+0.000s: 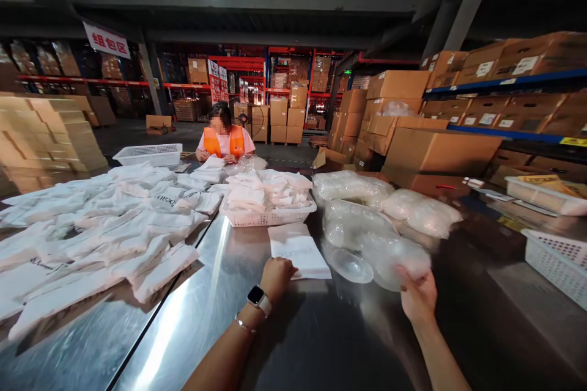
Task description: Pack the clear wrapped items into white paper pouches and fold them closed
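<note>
Gripping the near right edge of a clear plastic bowl (410, 256), your right hand (419, 293) reaches out between one and two o'clock, thumb on the near side and the other fingers partly hidden. Just to the left of that bowl, a round, shallow clear dish (351, 266) lies on the metal table (284, 342). Bulky bundles of clear plastic (360, 223) lie farther out at about one o'clock.

Your left hand (277, 276) is curled just short of twelve, at the near left edge of a flat white stack (300, 250) with faint grey print. You have the fingers bent under, so I can't tell whether they pinch an edge or only rest there. You wear a watch (260, 300) and a bracelet (244, 324) on that arm.

Straight beyond the stack, at twelve, stands a white basket (270, 218) heaped with white packets (270, 186). At ten o'clock, you have a broad spread of white bags (105, 220), some with dark lettering. Near half past eleven, a person in an orange vest (224, 140) is at the far side, hands close to white items. At two o'clock sits another white basket (557, 263), and brown cartons (443, 149) are stacked at one.
</note>
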Demonstrator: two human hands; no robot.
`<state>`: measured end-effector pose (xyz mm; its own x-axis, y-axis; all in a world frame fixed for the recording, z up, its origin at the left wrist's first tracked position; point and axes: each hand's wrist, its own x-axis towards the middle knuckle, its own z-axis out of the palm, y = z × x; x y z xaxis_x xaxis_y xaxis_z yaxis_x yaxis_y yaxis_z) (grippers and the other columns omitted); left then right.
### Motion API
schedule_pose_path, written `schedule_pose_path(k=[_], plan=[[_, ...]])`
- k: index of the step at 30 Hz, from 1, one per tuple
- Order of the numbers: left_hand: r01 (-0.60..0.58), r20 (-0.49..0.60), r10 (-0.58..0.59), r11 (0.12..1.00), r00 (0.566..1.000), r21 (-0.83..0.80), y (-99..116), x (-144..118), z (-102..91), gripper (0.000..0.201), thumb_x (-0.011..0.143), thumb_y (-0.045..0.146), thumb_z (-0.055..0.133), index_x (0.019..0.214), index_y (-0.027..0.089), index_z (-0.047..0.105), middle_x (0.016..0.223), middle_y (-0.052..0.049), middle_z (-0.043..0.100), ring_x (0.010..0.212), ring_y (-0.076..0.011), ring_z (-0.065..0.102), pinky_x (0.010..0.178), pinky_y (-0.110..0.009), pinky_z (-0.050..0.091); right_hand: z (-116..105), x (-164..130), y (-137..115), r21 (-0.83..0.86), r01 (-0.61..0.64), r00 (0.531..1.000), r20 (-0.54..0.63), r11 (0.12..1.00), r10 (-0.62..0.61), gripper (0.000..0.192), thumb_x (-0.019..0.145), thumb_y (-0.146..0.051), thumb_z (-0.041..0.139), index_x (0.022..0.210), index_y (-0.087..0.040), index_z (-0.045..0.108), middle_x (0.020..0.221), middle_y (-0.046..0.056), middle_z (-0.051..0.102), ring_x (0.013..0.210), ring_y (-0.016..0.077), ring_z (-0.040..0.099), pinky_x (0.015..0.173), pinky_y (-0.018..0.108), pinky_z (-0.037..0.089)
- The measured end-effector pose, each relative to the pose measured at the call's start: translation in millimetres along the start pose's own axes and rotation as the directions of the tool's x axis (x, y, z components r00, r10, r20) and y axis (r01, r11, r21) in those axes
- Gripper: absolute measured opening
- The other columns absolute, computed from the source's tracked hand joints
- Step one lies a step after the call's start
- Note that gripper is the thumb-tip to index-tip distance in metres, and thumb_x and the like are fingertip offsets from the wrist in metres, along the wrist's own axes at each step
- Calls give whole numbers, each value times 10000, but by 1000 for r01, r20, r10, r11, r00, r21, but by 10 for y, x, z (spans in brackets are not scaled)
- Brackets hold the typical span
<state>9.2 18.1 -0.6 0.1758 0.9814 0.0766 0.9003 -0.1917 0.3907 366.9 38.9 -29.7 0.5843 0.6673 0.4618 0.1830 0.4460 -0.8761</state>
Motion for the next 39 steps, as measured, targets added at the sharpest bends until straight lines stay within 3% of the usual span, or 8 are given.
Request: schedule_pose_path(k=[3,7,10,15,18,27,35,39], plan=[[-8,21,8,1000,1000,18,-5,9,4,336,956,351,482,865,144,730,908,-126,715,887,-224,653,811,-306,432,206,-234,10,-209,197,960,240,958,-145,527,591,-439,747,1047,-215,609,1006,68,667,913,266,639,848,445,521],[-26,56,24,999,998,23,-32,25,8,204,876,332,614,891,172,741,920,-97,726,872,-212,665,761,-271,441,499,-507,58,-292,503,739,634,814,-229,334,775,-249,500,1044,-304,691,1028,26,698,1016,241,628,962,447,452],[-27,50,26,999,998,30,-37,13,5,236,911,302,547,892,168,741,919,-106,724,885,-215,666,780,-280,445,554,-551,42,-344,617,675,694,707,-251,374,834,-175,415,1058,-291,691,1056,36,689,1088,241,584,995,458,400],[-35,44,34,999,998,25,-33,-6,-5,281,928,259,482,888,149,737,914,-129,718,888,-215,660,809,-296,455,458,-529,-49,-448,733,623,744,512,-241,266,869,-167,448,936,-234,696,860,57,672,866,236,602,820,381,434],[-56,62,55,998,997,21,-44,3,-6,232,903,257,524,906,179,742,920,-105,725,883,-206,659,806,-291,462,448,-559,-52,-476,737,630,740,480,-234,254,843,-145,473,951,-226,688,843,57,670,845,239,602,785,365,427],[-124,93,119,992,988,40,-65,6,6,266,905,340,547,879,164,744,922,-107,722,883,-213,659,805,-293,463,518,-520,17,-430,660,676,698,616,-236,305,874,-424,486,724,-238,676,880,71,698,924,259,632,794,396,484],[-114,64,108,988,992,100,-48,20,34,368,963,264,399,877,134,732,887,-143,708,869,-232,663,803,-326,468,620,-412,36,-493,454,824,549,742,-139,346,860,-462,371,916,-232,622,810,83,719,721,248,676,618,346,494],[-131,32,129,984,991,123,-45,22,34,306,938,204,418,883,149,714,898,-123,704,874,-221,653,811,-319,456,753,-301,-28,-497,377,869,483,781,-112,289,796,-451,402,821,-234,591,722,63,692,653,228,657,606,317,468]])
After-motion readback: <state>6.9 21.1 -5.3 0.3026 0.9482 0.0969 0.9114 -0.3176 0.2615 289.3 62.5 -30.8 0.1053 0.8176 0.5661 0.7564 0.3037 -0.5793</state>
